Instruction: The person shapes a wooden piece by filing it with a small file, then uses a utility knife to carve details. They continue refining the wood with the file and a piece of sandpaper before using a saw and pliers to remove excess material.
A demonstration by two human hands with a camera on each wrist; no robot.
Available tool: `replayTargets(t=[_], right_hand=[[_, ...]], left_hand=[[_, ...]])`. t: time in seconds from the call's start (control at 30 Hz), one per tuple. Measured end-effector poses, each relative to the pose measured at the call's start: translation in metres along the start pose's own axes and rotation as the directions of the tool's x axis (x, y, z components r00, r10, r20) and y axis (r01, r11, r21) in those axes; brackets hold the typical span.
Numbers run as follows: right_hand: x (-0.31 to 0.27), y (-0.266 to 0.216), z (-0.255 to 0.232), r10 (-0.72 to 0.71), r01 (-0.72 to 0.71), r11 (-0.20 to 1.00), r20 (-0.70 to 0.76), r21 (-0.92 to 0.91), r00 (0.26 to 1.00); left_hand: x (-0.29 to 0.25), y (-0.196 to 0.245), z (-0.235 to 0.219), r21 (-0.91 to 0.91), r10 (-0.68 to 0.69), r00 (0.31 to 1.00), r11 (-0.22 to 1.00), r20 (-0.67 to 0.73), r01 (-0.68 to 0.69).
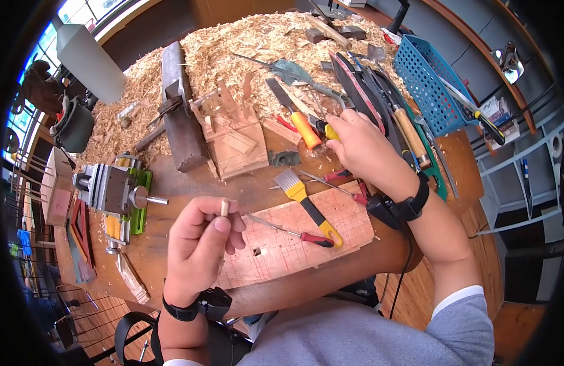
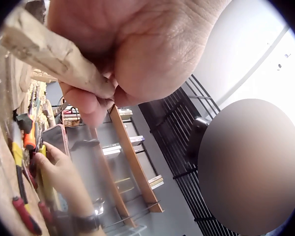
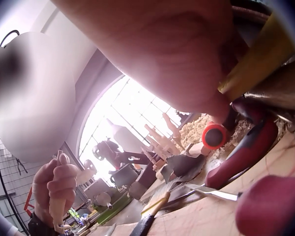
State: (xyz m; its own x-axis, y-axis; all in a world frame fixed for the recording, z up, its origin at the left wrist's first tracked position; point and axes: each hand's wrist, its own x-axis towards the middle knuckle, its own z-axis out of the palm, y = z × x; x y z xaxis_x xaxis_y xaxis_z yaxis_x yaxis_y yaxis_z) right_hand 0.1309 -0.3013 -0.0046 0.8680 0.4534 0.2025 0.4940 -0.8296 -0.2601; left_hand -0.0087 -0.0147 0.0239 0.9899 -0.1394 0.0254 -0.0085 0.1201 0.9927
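Observation:
My left hand [image 1: 199,247] pinches a small whittled wooden stick [image 1: 224,208] upright between thumb and fingers, above the near edge of the bench. Up close in the left wrist view, the wooden stick [image 2: 54,54] has rough, faceted sides. Out at the right, my right hand [image 1: 364,141] grips a yellow-and-black tool [image 1: 332,132] among the other tools; the hand covers most of it and I cannot tell its kind. Beside that hand lies an orange-handled chisel [image 1: 305,130]. A marked wooden board [image 1: 276,259] bears a yellow-and-black brush [image 1: 303,201] and a red-and-black handled tool [image 1: 315,239].
Wood shavings [image 1: 224,46] heap over the back of the bench. A grey metal vise [image 1: 108,186] stands at the left, near a long dark wooden block [image 1: 181,116]. A blue basket [image 1: 431,85] and several long-handled tools, including a wooden-handled one [image 1: 411,137], lie right.

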Motion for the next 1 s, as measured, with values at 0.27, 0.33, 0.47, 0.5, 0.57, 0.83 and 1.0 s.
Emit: replayTargets(t=[0.27, 0.33, 0.47, 0.5, 0.57, 0.83, 1.0], right_hand=[[-0.015, -0.014, -0.018, -0.053, 0.053, 0.998, -0.019, 0.022, 0.998], [-0.031, -0.026, -0.037, -0.088, 0.084, 0.993, 0.047, 0.080, 0.995], [-0.067, -0.033, -0.050, -0.160, 0.109, 0.971, 0.242, 0.212, 0.957], [-0.074, -0.029, -0.043, -0.175, 0.134, 0.975, 0.240, 0.180, 0.955], [-0.083, -0.023, -0.032, -0.169, 0.138, 0.979, 0.214, 0.151, 0.962], [-0.087, -0.042, -0.032, -0.151, 0.046, 0.850, 0.159, 0.525, 0.976], [-0.098, -0.091, -0.009, -0.296, -0.013, 0.596, 0.235, 0.803, 0.926]], left_hand=[[-0.011, 0.004, -0.013, 0.361, 0.083, 0.996, 0.928, 0.042, -0.092], [-0.015, 0.002, -0.019, 0.494, 0.087, 0.992, 0.861, 0.094, -0.123], [-0.022, -0.006, -0.022, 0.577, 0.016, 0.994, 0.813, 0.105, -0.074], [-0.023, -0.007, -0.022, 0.575, 0.012, 0.995, 0.815, 0.102, -0.069], [-0.023, -0.007, -0.020, 0.556, -0.052, 0.992, 0.831, 0.114, -0.021], [-0.025, -0.022, 0.001, 0.586, -0.101, 0.991, 0.810, 0.083, 0.034], [-0.023, -0.034, 0.003, 0.490, -0.068, 0.992, 0.872, 0.106, 0.008]])
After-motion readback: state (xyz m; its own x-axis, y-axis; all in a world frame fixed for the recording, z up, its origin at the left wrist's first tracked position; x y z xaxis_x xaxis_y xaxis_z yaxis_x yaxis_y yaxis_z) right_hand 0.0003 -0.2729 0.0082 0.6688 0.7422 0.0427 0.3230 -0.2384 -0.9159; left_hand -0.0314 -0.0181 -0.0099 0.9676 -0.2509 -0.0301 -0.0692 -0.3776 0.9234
